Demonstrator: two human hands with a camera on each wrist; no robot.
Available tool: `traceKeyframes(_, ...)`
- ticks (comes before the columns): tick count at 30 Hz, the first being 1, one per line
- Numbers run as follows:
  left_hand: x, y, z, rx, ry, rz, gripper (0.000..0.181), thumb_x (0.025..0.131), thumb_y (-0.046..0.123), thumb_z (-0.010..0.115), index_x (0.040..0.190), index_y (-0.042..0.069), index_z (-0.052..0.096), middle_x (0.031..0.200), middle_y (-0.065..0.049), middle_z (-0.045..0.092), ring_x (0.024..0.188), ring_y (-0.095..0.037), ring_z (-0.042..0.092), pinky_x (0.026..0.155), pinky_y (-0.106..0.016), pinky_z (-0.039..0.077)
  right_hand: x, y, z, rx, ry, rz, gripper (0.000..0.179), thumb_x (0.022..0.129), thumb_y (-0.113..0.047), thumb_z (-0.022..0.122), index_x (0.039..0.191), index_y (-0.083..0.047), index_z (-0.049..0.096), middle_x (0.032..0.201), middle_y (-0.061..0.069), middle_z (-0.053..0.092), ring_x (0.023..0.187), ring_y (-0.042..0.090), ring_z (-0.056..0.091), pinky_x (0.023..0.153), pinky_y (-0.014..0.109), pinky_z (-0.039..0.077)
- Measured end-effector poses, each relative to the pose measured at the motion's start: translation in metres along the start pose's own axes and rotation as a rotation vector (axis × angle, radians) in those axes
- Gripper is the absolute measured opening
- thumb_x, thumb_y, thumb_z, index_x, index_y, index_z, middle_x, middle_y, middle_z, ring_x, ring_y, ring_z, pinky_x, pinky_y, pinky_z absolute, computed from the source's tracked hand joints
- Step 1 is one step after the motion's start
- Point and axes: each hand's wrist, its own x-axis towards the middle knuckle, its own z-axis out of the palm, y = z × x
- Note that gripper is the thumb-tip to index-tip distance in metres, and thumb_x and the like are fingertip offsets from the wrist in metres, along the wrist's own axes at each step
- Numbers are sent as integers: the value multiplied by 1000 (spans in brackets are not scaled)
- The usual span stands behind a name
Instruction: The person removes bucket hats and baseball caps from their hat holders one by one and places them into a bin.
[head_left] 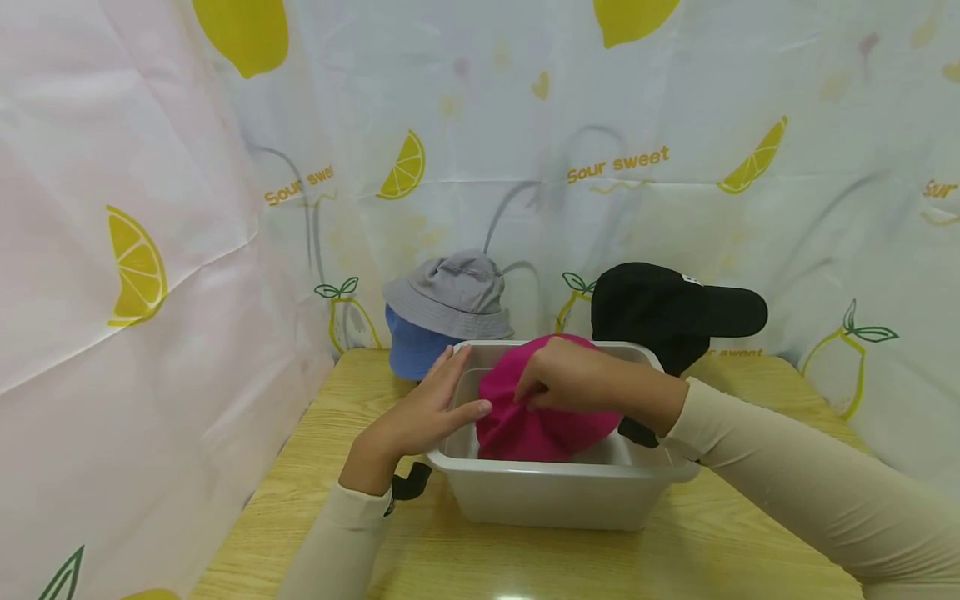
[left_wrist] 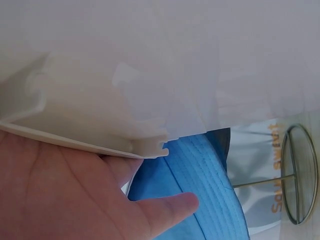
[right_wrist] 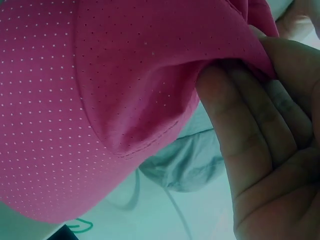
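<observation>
Head view shows the left hand (head_left: pixel 427 412) spread at nine o'clock on the tub (head_left: pixel 551 497), right hand (head_left: pixel 573 375) pinching the pink hat (head_left: pixel 517 429), seemingly placing or lifting it, needing a steady hold next.

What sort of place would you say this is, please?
Probably a small staged indoor tabletop set: a lemon-print cloth backdrop, lettered "Sour sweet", hangs close behind a wood-grain table, on which a white plastic bin stands.

Creased pale lemon-print cloth walls (head_left: pixel 480 100) behind and at left; yellowish wood-grain tabletop (head_left: pixel 300 508), bright glare (head_left: pixel 513 597).
</observation>
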Motion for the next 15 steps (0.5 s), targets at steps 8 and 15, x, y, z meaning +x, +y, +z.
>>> traceKeyframes(8,0,0,0,2,1,-1,97,98,67,53,169,22,5,176,3,1,162,-25,-9,124,-66,17,0,0,2,59,-40,-26,19,87,-21,85,106,-18,84,91,-8,79,82,2,73,77,21,60)
traceKeyframes(15,0,0,0,3,0,-1,97,98,67,54,169,22,5,176,1,1,162,-25,-9,125,-66,16,-1,0,4,125,-72,-15,16,87,-19,85,103,-21,85,89,-11,78,78,0,70,75,20,60)
